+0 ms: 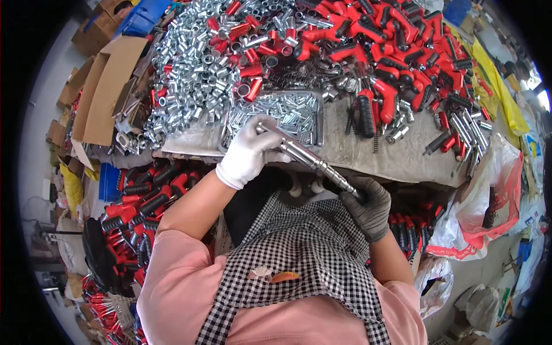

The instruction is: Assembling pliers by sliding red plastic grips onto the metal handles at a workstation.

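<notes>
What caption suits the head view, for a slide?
White-gloved left hand and gray-gloved right hand hold a metal shaft before heaped metal parts and red handles.

Soft, fairly even light covers the grey cloth-covered tabletop (345, 150); beneath its near edge, deep shadow hides detail. Small highlights glint on the long silvery metal tube (302, 154) and the heaped short silvery metal collars (190, 75) toward the far left corner. The white-gloved left hand (247, 154) looks nearly washed out. Beyond the right edge, white glare (543, 100) burns. Fisheye distortion bows straight lines, the rim turns soft, and black fills the view's corners.
</notes>
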Demonstrator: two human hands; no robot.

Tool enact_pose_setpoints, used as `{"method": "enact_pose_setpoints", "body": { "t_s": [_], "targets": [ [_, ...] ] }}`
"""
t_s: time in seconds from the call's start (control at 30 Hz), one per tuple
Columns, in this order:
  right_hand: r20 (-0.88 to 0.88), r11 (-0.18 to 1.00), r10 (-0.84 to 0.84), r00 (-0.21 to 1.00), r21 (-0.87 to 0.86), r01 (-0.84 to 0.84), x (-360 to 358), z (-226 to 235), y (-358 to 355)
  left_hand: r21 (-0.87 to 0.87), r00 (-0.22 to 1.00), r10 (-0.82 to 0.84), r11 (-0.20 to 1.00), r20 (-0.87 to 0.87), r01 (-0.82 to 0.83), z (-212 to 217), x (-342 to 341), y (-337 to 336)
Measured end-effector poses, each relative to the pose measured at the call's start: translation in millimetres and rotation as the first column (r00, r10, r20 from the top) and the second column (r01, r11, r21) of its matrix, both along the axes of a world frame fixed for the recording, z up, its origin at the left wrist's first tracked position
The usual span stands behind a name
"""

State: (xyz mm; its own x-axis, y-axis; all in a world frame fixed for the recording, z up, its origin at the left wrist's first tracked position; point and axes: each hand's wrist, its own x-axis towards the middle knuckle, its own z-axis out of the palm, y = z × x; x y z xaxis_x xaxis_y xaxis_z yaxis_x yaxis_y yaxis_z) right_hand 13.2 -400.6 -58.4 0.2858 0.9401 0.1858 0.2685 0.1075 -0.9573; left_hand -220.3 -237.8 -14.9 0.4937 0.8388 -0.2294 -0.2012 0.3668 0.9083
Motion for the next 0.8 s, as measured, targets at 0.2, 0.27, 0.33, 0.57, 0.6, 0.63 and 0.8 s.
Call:
{"method": "enact_pose_setpoints", "body": {
  "t_s": [0.2, 0.27, 0.33, 0.57, 0.6, 0.63, 0.8],
  "targets": [
    [0.366, 0.981, 0.062, 0.928, 0.149, -0.124, -9, 18, 12, 0.311, 0.997, -0.071, 0.948, 0.003, 0.067, -11, -29, -17],
    [0.403, 0.974, 0.053, 0.914, 0.182, -0.137, -11, 18, 14, -0.071, 0.999, 0.013, 0.997, -0.034, -0.015, 3, -34, -24],
    [0.447, 0.970, 0.132, 0.885, 0.124, -0.207, -12, 17, 14, -0.139, 0.975, -0.192, 0.975, -0.112, 0.176, 8, -45, -22],
    [0.335, 0.948, 0.286, 0.898, 0.038, -0.316, -35, 7, 10, -0.016, 0.851, -0.501, 0.863, -0.156, 0.505, -1, -47, -29],
    [0.335, 0.947, 0.289, 0.897, 0.037, -0.319, -43, 7, 14, 0.027, 0.831, -0.482, 0.861, -0.278, 0.508, 0, -42, -30],
    [0.266, 0.964, 0.266, 0.927, -0.075, -0.255, -51, 6, 20, 0.068, 0.799, -0.452, 0.854, -0.396, 0.517, 0, -36, -32],
    [0.045, 0.943, 0.325, 0.945, -0.096, -0.319, -48, 4, 34, 0.225, 0.880, -0.309, 0.887, -0.361, 0.404, -9, -18, -39]
  ]
}}
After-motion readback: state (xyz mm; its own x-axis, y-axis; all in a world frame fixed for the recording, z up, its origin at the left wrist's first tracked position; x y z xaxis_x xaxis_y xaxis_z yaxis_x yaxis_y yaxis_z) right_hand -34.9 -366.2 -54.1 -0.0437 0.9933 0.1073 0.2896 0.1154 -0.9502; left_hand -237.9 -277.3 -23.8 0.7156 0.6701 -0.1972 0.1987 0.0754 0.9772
